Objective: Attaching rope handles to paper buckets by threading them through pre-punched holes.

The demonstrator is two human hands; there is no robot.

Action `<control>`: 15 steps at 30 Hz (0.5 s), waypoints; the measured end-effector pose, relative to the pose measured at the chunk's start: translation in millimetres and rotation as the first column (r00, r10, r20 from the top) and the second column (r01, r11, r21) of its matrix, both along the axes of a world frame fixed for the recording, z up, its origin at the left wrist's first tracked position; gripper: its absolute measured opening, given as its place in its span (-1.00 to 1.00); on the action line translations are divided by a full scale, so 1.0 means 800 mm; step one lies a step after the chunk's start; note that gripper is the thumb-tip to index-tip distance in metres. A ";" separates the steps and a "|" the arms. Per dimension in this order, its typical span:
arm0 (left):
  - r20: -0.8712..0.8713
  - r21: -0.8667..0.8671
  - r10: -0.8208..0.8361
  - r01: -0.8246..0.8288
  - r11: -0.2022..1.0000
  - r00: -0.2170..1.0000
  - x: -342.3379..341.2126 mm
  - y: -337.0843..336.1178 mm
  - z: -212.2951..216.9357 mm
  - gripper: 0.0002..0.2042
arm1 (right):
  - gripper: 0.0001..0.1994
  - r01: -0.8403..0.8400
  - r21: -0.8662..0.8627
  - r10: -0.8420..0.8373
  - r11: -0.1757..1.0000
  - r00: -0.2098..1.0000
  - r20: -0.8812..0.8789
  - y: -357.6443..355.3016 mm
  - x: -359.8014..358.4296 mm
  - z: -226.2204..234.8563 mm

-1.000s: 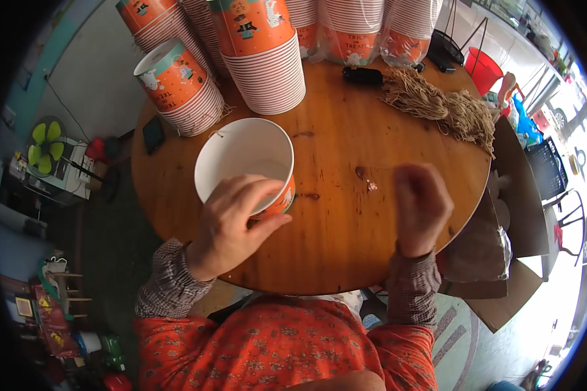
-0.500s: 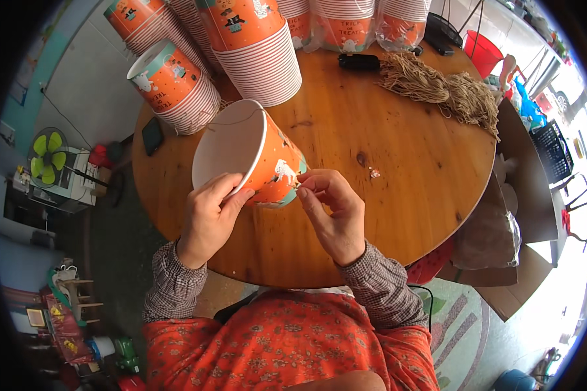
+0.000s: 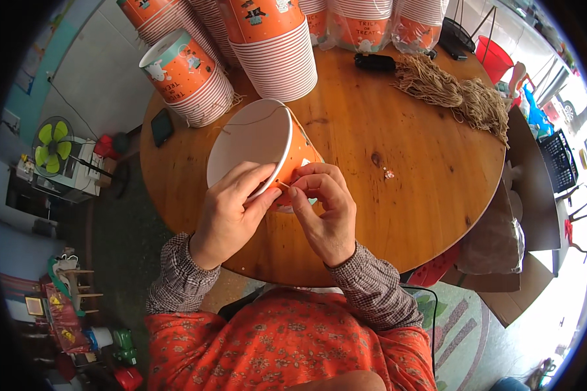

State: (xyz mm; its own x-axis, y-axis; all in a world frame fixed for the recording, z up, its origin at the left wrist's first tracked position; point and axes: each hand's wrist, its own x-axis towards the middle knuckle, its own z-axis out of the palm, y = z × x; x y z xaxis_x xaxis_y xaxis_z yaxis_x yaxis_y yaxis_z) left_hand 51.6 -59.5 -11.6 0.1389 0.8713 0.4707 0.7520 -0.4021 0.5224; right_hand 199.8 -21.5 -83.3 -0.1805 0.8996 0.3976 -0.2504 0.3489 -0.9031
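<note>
A red floral garment (image 3: pixel 287 332) showed on the near side of the orange bucket (image 3: pixel 248 140). The left hand (image 3: pixel 228 205) gripped the bucket's near rim, thumb against the outer wall and fingers over the edge. The right hand (image 3: pixel 329 212), just right of the bucket, had its thumb and forefinger pinched on a thin cord end (image 3: pixel 284 186) close to the rim.

The bucket, white inside, was between the hands over a round wooden table (image 3: pixel 385 228), tilted with its mouth leftward; whether its base touched the wood I could not tell. A brown cord (image 3: pixel 261 122) spanned its mouth.

Right of the bucket lay a small scrap (image 3: pixel 389 173); left of it, a dark phone (image 3: pixel 162 127). Beyond it stood a short stack (image 3: pixel 192 78) of like buckets, leaning, and a taller stack (image 3: pixel 277 65). Beyond it to the right lay a tan cord bundle (image 3: pixel 447 91) and, past the taller stack, plastic-wrapped stacks (image 3: pixel 360 29).
</note>
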 end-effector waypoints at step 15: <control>0.214 -0.239 -0.066 0.118 0.964 0.975 0.000 0.022 -0.006 -0.87 | -0.91 0.059 -0.018 -0.056 0.998 0.991 0.118 0.010 0.007 -0.007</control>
